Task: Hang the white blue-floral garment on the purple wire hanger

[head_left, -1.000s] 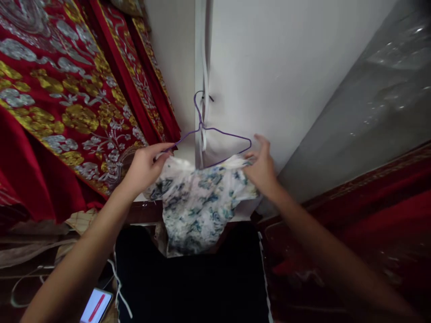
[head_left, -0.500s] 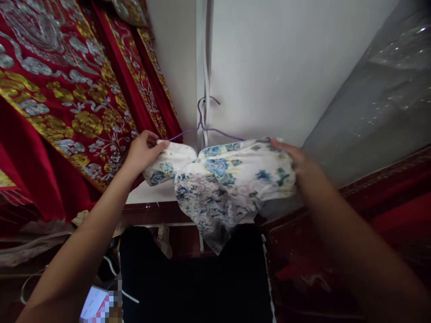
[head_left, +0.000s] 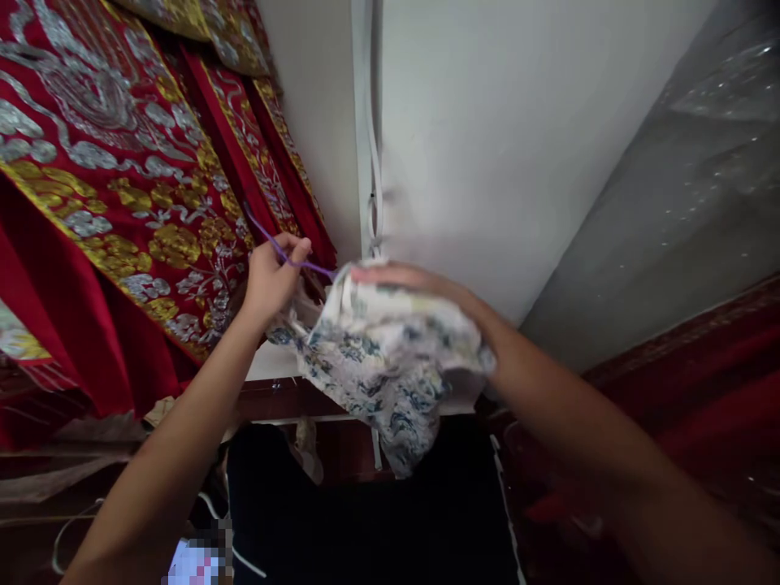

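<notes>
A white garment with a blue flower print (head_left: 383, 366) hangs bunched in front of the white wall. My left hand (head_left: 271, 280) is closed around the thin purple wire hanger (head_left: 286, 258), which sticks out up and to the left of my fist. My right hand (head_left: 420, 292) reaches across from the right and is wrapped in the bunched cloth at its top; its fingers are blurred and mostly covered by the fabric. The rest of the hanger is hidden behind the garment.
Red cloth with gold and silver embroidery (head_left: 122, 187) hangs at the left. A white cord (head_left: 373, 162) runs down the wall corner. A grey plastic-covered surface (head_left: 670, 187) slopes at the right, dark red fabric (head_left: 700, 390) below it. A dark opening (head_left: 366, 512) lies beneath.
The hanger has come off its hook on the wall and swung left in my left hand. My right hand moved left, gathering the spread garment into a bunch.
</notes>
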Demonstrator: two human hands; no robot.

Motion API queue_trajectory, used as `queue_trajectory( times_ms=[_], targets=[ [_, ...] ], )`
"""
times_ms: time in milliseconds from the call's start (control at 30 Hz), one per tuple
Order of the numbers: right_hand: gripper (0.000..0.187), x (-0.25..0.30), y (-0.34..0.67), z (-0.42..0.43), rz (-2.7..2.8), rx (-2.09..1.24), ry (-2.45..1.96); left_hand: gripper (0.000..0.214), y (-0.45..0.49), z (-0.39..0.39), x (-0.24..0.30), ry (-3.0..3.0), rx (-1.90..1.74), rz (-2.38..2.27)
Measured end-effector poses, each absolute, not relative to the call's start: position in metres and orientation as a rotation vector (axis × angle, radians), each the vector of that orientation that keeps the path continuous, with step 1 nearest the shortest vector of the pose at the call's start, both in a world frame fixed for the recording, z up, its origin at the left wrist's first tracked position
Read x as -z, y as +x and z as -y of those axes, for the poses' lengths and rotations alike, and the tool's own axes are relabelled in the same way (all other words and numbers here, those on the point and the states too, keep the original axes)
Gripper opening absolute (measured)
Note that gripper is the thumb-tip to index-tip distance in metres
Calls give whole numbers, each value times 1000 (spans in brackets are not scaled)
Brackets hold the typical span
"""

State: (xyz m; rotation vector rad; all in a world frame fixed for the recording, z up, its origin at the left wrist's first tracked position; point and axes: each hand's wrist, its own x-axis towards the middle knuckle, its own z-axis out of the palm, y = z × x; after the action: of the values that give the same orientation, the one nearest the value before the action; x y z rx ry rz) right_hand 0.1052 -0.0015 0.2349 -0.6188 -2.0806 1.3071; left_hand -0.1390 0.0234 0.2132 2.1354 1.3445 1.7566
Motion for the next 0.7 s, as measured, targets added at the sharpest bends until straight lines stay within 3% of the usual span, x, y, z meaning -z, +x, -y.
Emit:
queue_trajectory(
  times_ms=[67, 167, 300, 367, 467, 567, 700],
  targets=[
    [41, -233, 99, -2, 2372, -1350, -485, 26, -138, -3, -209, 2108, -1689, -1168],
    [41, -215, 96, -9, 2466, -883, -409, 30, -131, 27, -202, 2163, -1612, -957],
    [97, -170, 87, -5, 2421, -225, -413, 52, -108, 53, -201, 2148, -1557, -696],
    [113, -146, 80, 1, 2384, -22, -446, 62, -92, 63, -204, 2034, -1543, -627],
    [116, -121, 78, 8, 2197, 133, -495, 66, -75, 76, -212, 1898, -1457, -588],
    [116, -116, 97, 6, 2109, 208, -518, 44, -75, 75, -222, 1945, -1390, -578],
    [114, -132, 146, 0, 2003, 216, -813, 41, -104, 51, -212, 1937, -1356, -960]
  ],
)
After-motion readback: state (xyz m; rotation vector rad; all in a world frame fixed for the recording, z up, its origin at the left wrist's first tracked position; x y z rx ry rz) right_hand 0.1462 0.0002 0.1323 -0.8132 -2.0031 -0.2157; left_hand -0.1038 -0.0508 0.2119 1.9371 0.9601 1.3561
